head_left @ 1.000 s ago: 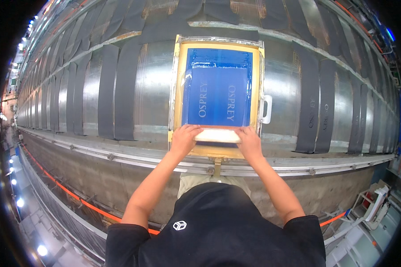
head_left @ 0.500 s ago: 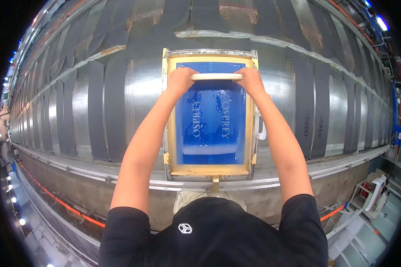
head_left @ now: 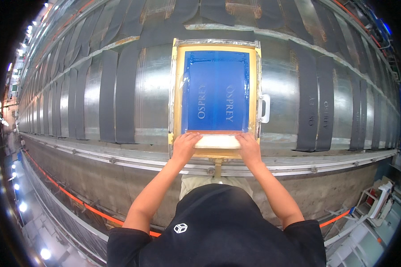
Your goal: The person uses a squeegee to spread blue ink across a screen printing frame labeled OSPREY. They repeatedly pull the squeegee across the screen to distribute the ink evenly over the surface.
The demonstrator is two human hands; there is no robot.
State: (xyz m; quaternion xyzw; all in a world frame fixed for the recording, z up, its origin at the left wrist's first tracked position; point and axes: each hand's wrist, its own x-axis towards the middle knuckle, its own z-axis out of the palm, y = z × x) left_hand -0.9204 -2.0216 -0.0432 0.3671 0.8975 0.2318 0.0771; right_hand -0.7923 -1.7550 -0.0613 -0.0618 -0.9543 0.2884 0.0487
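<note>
A screen-printing frame (head_left: 179, 95) edged with yellow tape lies on the long metal table. Its blue mesh (head_left: 216, 93) carries two pale lines of lettering. Across the near end of the mesh sits a squeegee (head_left: 217, 141) with a pale, broad handle and a reddish blade edge. My left hand (head_left: 185, 147) grips the squeegee's left end, fingers over its top. At the other end my right hand (head_left: 250, 149) holds it the same way. A white grab handle (head_left: 265, 109) sticks out from the frame's right side, untouched.
Dark fabric-like strips (head_left: 108, 98) lie across the table on both sides, and some on the right (head_left: 325, 98) bear pale lettering. A metal rail (head_left: 138, 162) runs along the near edge. Below left is an orange bar (head_left: 80, 199); white equipment (head_left: 379, 200) stands lower right.
Both hands have drawn the squeegee from the far end of the mesh to the near end. The wet liquid on the mesh now looks spread evenly, and the squeegee is tilted differently.
</note>
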